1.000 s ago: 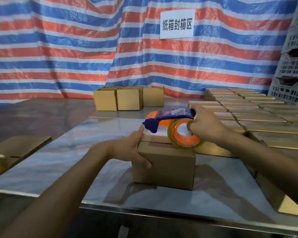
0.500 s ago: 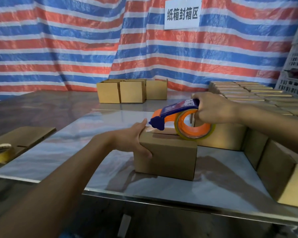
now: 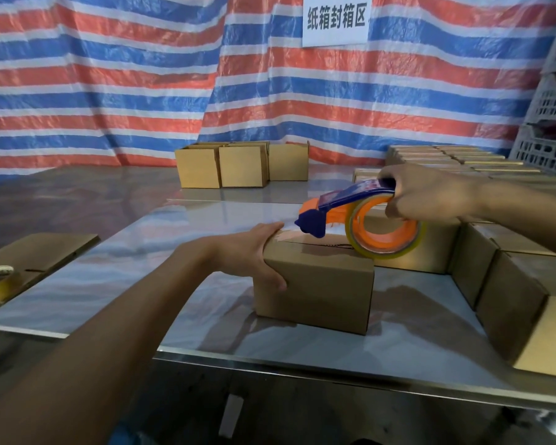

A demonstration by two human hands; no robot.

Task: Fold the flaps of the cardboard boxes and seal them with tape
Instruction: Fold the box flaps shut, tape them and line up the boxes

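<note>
The small brown cardboard box (image 3: pixel 318 290) looks light and crushable, so left fingers (image 3: pixel 272 274) clasp its stiff corner while right fingers (image 3: pixel 395 210) grip the orange-and-blue tape dispenser (image 3: pixel 341 200).

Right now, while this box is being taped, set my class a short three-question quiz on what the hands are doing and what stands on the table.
1. True or false: the left hand grips the left end of the cardboard box.
2. Pick one: the right hand holds A) scissors, B) the tape dispenser, C) a marker.
3. Fill in: the row of boxes at the far end of the table counts ___ boxes.

Key: 1 true; 2 B; 3 three.
</note>
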